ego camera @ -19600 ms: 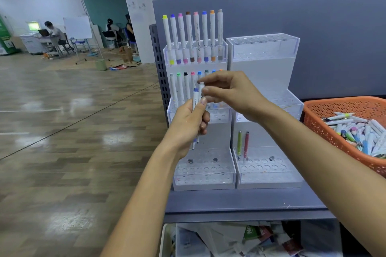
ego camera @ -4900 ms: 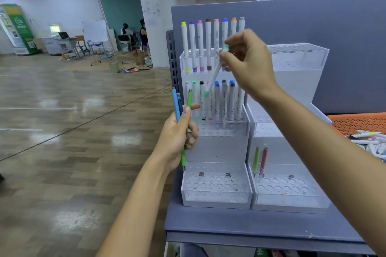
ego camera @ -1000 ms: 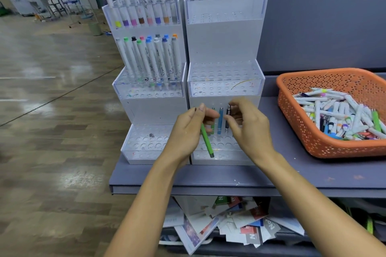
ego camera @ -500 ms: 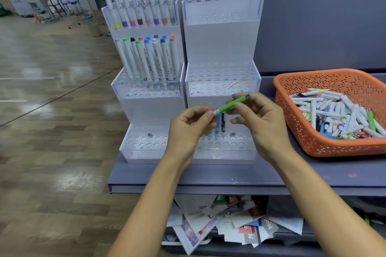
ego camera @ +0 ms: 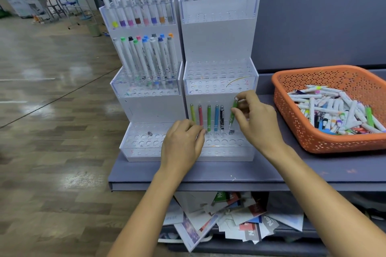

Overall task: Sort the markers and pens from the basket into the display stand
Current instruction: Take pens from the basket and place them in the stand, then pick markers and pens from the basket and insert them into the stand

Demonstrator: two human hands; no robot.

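Two white tiered display stands sit side by side on a grey shelf. The left stand (ego camera: 146,110) holds white markers (ego camera: 146,56) in its upper tiers. Several pens (ego camera: 208,118) stand in the bottom tier of the right stand (ego camera: 219,44). My right hand (ego camera: 257,123) pinches a green pen (ego camera: 233,113), nearly upright, with its tip at a hole right of the black pen. My left hand (ego camera: 181,144) rests at the bottom tier's front, fingers curled, holding nothing I can see. The orange basket (ego camera: 317,142) at the right holds several markers and pens.
A grey partition wall stands behind the stands. Loose papers and booklets (ego camera: 225,219) are piled on the shelf below. The shelf's left edge drops to a wooden floor (ego camera: 52,131). Desks and a whiteboard stand far off at upper left.
The green pen passed from both hands to my right hand alone, turned upright and moved down to the right stand's bottom tier. My left hand let go and dropped to the tier's front.
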